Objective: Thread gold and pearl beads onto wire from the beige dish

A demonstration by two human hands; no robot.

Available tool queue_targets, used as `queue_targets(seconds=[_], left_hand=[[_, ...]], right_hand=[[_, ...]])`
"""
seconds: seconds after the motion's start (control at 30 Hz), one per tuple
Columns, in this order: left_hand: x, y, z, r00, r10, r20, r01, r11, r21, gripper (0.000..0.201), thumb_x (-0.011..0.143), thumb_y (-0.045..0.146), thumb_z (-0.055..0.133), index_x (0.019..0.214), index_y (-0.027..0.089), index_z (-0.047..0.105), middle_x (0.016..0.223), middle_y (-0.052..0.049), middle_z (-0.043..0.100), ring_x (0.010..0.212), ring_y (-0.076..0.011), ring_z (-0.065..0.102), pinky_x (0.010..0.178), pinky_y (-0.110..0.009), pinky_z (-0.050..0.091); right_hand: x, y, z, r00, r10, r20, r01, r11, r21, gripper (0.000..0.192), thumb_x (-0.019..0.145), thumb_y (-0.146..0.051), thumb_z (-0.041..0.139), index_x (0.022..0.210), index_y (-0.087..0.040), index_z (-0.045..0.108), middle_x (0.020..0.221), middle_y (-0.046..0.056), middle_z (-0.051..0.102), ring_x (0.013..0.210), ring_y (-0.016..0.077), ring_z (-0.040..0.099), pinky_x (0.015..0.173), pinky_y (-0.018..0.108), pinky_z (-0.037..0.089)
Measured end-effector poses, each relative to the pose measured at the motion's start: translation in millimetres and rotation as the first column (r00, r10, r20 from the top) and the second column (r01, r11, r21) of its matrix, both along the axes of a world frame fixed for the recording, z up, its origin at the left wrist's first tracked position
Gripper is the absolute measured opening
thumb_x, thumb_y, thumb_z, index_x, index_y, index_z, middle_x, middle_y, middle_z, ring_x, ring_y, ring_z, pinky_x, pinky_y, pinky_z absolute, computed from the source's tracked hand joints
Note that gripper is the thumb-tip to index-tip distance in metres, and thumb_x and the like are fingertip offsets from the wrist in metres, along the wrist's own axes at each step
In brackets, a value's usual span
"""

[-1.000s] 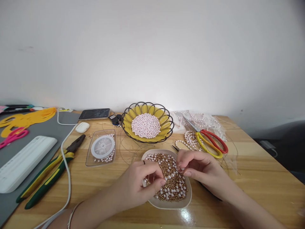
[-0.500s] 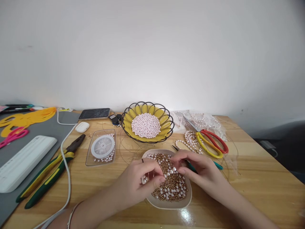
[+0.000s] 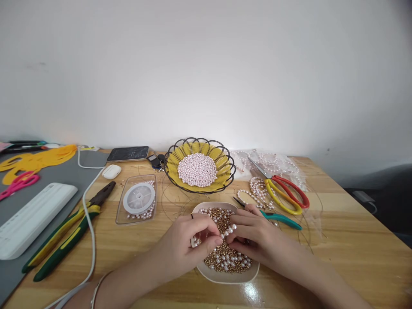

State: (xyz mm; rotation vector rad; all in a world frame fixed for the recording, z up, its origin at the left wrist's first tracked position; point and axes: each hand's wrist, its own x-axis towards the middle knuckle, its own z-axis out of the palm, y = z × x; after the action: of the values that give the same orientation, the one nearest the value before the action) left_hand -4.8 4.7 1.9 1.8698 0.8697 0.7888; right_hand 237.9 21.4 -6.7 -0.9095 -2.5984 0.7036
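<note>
My left hand is closed in a pinch on a short string of pearl beads, which slants up to the right from the fingertips. More pearls of a strand show beneath its curled fingers. Below both hands stands an off-white bowl of small gold beads mixed with pearl beads. My right hand reaches over the bowl's right side, fingers curled down toward the beads. Its fingertips are partly hidden, and whatever they hold cannot be made out. The free end of the string lies close to its fingers.
Behind the bowl is a yellow basket of pink pearls. To the right lie teal-handled pliers, red-and-yellow scissors and pearl strands. At left are a clear box with a spool, large pliers, a white cable and a phone.
My right hand has left the end of the pearl string and dipped toward the beads, its fingers turned down. The string's free end now tilts upward. My left hand keeps its pinch.
</note>
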Motion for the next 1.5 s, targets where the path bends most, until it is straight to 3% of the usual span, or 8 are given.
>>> queue_targets(seconds=[0.2,0.33,0.43,0.53,0.63,0.77,1.2,1.5], left_hand=[[1,0,1.2,1.000,0.000,-0.006,0.000,1.000,-0.017,0.013,0.095,0.019,0.058,0.083,0.018,0.063,0.074,0.001,0.063,0.072,-0.0130,0.057,0.064,-0.022,0.043],[0,-1,1.5,1.000,-0.001,0.001,0.001,1.000,-0.028,0.012,0.095,0.020,0.058,0.084,0.018,0.064,0.075,0.001,0.065,0.072,-0.0133,0.058,0.064,-0.022,0.043],[0,-1,1.0,1.000,0.004,-0.005,-0.004,1.000,-0.029,0.012,0.095,0.020,0.060,0.084,0.018,0.065,0.076,0.000,0.065,0.073,-0.0136,0.059,0.066,-0.022,0.044],[0,0,0.2,1.000,0.003,0.002,-0.003,1.000,-0.016,0.013,0.095,0.020,0.060,0.084,0.018,0.065,0.075,0.000,0.065,0.072,-0.0135,0.059,0.066,-0.023,0.044],[0,0,-0.4,1.000,-0.001,0.001,0.001,1.000,-0.008,0.012,0.095,0.020,0.060,0.085,0.018,0.065,0.075,0.000,0.065,0.071,-0.0135,0.059,0.066,-0.023,0.044],[0,0,-0.2,1.000,-0.006,-0.002,0.006,1.000,0.002,0.012,0.095,0.020,0.059,0.084,0.018,0.065,0.075,0.000,0.065,0.071,-0.0138,0.059,0.067,-0.023,0.045],[0,-1,1.0,0.999,-0.037,0.001,0.037,0.999,0.024,0.012,0.095,0.019,0.061,0.084,0.018,0.065,0.076,0.001,0.066,0.070,-0.0128,0.059,0.067,-0.022,0.045],[2,0,2.3,0.999,-0.040,0.004,0.040,0.999,0.024,0.013,0.095,0.020,0.061,0.083,0.018,0.065,0.075,0.000,0.066,0.069,-0.0125,0.060,0.067,-0.022,0.046]], right_hand=[[-1,-3,2.0,0.999,-0.039,-0.007,0.038,0.998,-0.049,0.015,0.100,-0.016,0.058,0.088,-0.024,0.058,0.088,0.000,0.064,0.087,0.0201,0.061,0.089,0.041,0.038],[-1,-4,3.8,0.963,-0.190,-0.192,0.160,0.974,-0.162,0.010,0.101,-0.023,0.058,0.092,-0.025,0.060,0.087,0.001,0.065,0.082,0.0200,0.060,0.079,0.037,0.044],[3,-1,5.1,0.840,-0.388,-0.380,0.239,0.893,-0.382,0.011,0.097,-0.031,0.064,0.088,-0.026,0.065,0.080,0.000,0.065,0.074,0.0185,0.059,0.067,0.031,0.047],[7,2,5.7,0.703,-0.495,-0.511,0.161,0.810,-0.563,0.010,0.090,-0.034,0.076,0.088,-0.026,0.070,0.083,0.001,0.068,0.079,0.0176,0.063,0.072,0.029,0.052],[10,3,5.3,0.617,-0.545,-0.568,0.074,0.758,-0.648,0.011,0.085,-0.030,0.083,0.086,-0.026,0.073,0.081,0.000,0.068,0.076,0.0150,0.063,0.071,0.025,0.053],[7,3,5.5,0.536,-0.559,-0.633,-0.006,0.747,-0.664,0.015,0.078,-0.031,0.089,0.077,-0.026,0.075,0.073,0.000,0.068,0.071,0.0151,0.063,0.067,0.025,0.053],[4,2,8.3,0.519,-0.631,-0.576,-0.078,0.636,-0.768,0.015,0.077,-0.036,0.089,0.076,-0.026,0.079,0.071,0.000,0.070,0.068,0.0144,0.063,0.064,0.025,0.051],[3,2,7.2,0.510,-0.650,-0.563,-0.056,0.628,-0.776,0.025,0.072,-0.041,0.092,0.070,-0.024,0.074,0.068,0.000,0.063,0.065,0.0150,0.056,0.061,0.027,0.047]])
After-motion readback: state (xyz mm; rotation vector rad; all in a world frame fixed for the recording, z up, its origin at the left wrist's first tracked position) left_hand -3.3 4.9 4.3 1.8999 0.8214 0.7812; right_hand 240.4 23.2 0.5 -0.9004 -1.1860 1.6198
